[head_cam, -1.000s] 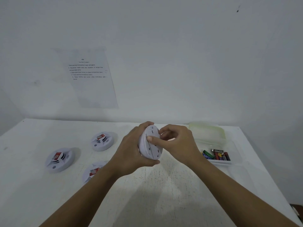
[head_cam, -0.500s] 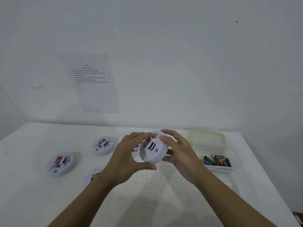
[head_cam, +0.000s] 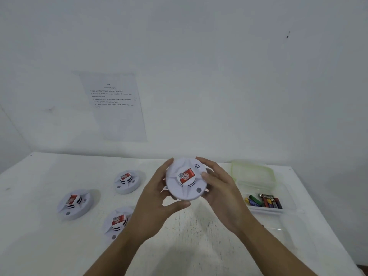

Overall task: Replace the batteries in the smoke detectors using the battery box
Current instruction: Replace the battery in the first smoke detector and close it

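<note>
While I hold the smoke detector (head_cam: 186, 179) above the worktop (head_cam: 199, 236), sticker face toward me, left hand (head_cam: 153, 206) and right hand (head_cam: 223, 194) cup its rim, fingers (head_cam: 175, 205) curled round the edge. Judgement: no battery door shows on this face. Flip it over, keeping the grip on the rim, not the vents. Right of the detector: open battery box (head_cam: 266, 211). Left of it: other detectors (head_cam: 127, 181).

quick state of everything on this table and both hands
held smoke detector: off the table, label side facing camera
left hand: grips its left edge
right hand: grips its right edge
three smoke detectors: resting on table, label side up
battery box: open, holds batteries
lid: off, lying behind the box
</note>
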{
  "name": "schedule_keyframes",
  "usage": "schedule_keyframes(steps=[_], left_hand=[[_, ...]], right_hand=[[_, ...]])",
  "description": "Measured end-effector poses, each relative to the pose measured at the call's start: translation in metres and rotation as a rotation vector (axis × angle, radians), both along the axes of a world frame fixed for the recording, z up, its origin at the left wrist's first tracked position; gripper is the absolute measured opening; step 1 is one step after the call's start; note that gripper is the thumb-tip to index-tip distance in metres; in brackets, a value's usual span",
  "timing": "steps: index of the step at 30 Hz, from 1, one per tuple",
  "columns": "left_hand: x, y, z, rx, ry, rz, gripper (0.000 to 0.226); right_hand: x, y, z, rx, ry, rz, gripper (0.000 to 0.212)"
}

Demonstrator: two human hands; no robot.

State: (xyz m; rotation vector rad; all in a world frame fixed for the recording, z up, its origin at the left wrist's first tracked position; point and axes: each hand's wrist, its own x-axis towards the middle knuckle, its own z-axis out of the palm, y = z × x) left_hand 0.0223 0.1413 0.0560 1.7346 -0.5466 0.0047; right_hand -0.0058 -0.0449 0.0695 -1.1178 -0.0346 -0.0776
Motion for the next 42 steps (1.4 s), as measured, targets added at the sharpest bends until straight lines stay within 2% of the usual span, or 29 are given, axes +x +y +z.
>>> schedule_keyframes(steps=[5, 10, 15, 17, 21, 25, 31, 36, 42], left_hand=[[0.004, 0.009, 0.008, -0.052, 0.05, -0.04, 0.089], [-0.006, 0.011, 0.01, -0.119, 0.13, -0.041, 0.08], [-0.012, 0.009, 0.005, -0.142, 0.241, -0.007, 0.064], [-0.01, 0.015, 0.007, -0.117, 0.273, -0.027, 0.063], [-0.006, 0.032, 0.019, 0.019, 0.287, -0.151, 0.058], [-0.006, 0.035, 0.027, 0.071, 0.251, -0.142, 0.056], [-0.018, 0.03, 0.018, -0.002, 0.168, -0.101, 0.06], [-0.022, 0.032, 0.014, 0.064, 0.179, -0.16, 0.071], [-0.026, 0.031, 0.017, 0.033, 0.175, -0.135, 0.061]], right_hand=[[-0.001, -0.001, 0.002, -0.134, -0.028, -0.038, 0.034], [-0.004, 0.006, 0.0, -0.026, -0.009, -0.046, 0.053], [-0.012, 0.017, -0.012, -0.047, -0.001, 0.011, 0.052], [-0.016, 0.017, -0.017, -0.161, -0.031, 0.024, 0.057], [-0.021, 0.006, -0.014, -0.411, -0.09, 0.164, 0.081], [-0.021, -0.001, -0.003, -0.539, -0.082, 0.233, 0.098], [-0.021, 0.001, -0.003, -0.545, -0.126, 0.088, 0.093], [-0.024, 0.003, -0.008, -0.528, -0.143, 0.078, 0.092], [-0.021, 0.005, -0.013, -0.513, -0.142, 0.107, 0.093]])
